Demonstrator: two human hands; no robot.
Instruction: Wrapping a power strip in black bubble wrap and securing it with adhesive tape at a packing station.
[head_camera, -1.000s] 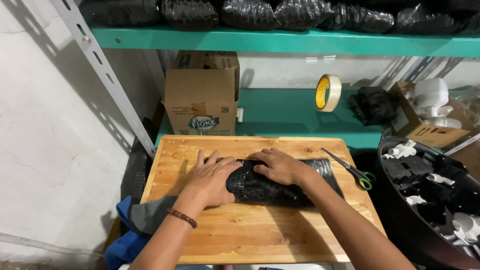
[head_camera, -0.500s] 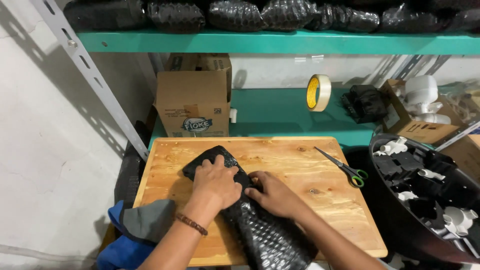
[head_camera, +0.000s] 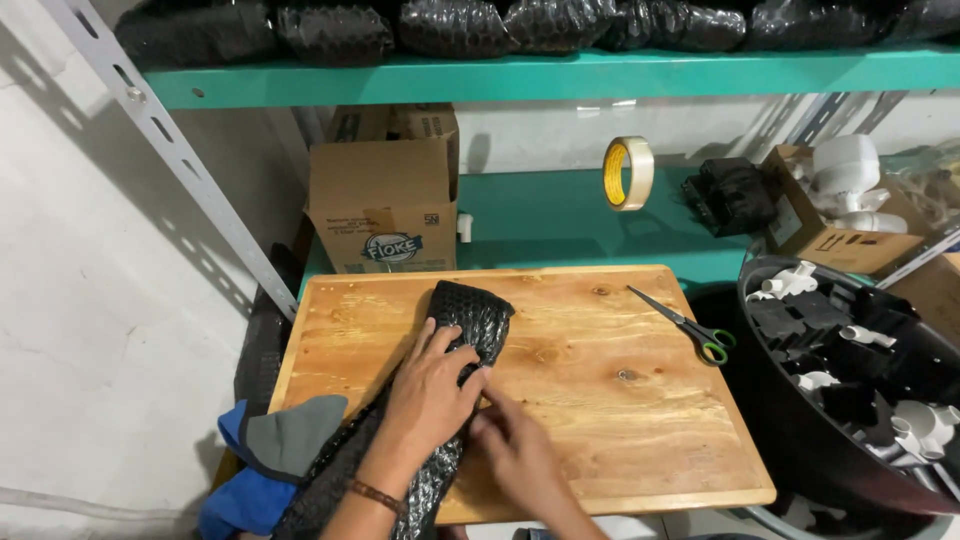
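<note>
One black bubble-wrapped bundle (head_camera: 455, 330) lies slantwise on the wooden tabletop (head_camera: 600, 400), its wrapped top end near the middle of the far half and its loose tail running down past the near left corner, over the near edge. The left hand (head_camera: 432, 392) presses flat on the bundle with fingers spread open, holding nothing closed in them. The right hand (head_camera: 515, 450) sits just beside it on the bundle's right flank, near the near edge; its fingers are curled toward the wrap, but whether they pinch it cannot be told.

The right half of the tabletop is bare wood up to the right edge, apart from one pair of green-handled scissors (head_camera: 690, 325) lying near the far right corner, well apart from both hands. The left strip between the bundle and the left edge is also bare. A blue and grey cloth (head_camera: 270, 450) hangs off the near left corner.

Beyond the far edge, on the teal shelf (head_camera: 540, 220), stand one open cardboard box (head_camera: 385, 205) and one roll of tape (head_camera: 627, 173). One black tub (head_camera: 850, 390) of white and black parts sits just past the right edge.
</note>
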